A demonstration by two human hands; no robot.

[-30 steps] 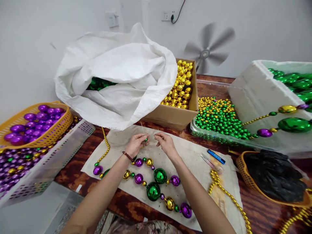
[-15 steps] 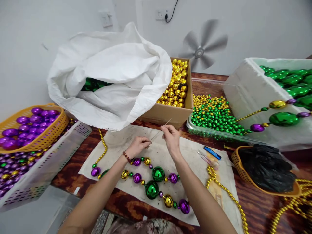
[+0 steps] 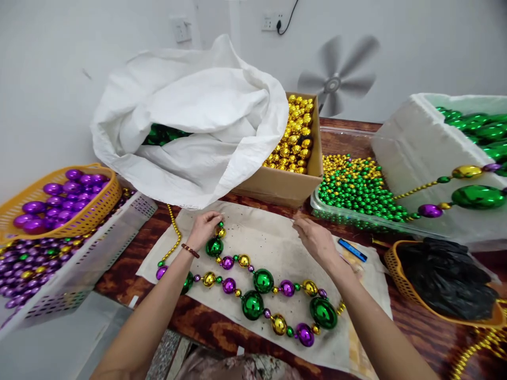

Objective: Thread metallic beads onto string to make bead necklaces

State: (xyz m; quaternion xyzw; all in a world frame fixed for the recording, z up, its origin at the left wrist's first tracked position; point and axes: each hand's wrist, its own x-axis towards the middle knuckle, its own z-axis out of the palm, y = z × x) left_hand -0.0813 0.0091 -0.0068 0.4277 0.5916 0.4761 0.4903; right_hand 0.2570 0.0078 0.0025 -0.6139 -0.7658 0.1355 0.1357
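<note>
My left hand is pinched at the upper end of a bead string, by its small green and gold beads. A short pale bit of thread shows at its fingertips. The string bends round on a beige cloth in two rows of purple, gold and large green beads. My right hand hovers over the cloth's right part, its thumb and fingers pressed together. Whatever it pinches is too fine to make out. Beyond my right wrist lies a blue tool, perhaps a cutter, partly beside a clear item hidden by the arm.
A white sack and a cardboard box of gold beads stand behind the cloth. Right are a clear tray of small beads, a foam box and a basket with black plastic. Purple beads fill a yellow basket at left.
My hands have moved apart: the left went left and up to the string's end, the right went right. The thin needle-like piece seen at my right fingertips no longer shows. The view has shifted slightly.
</note>
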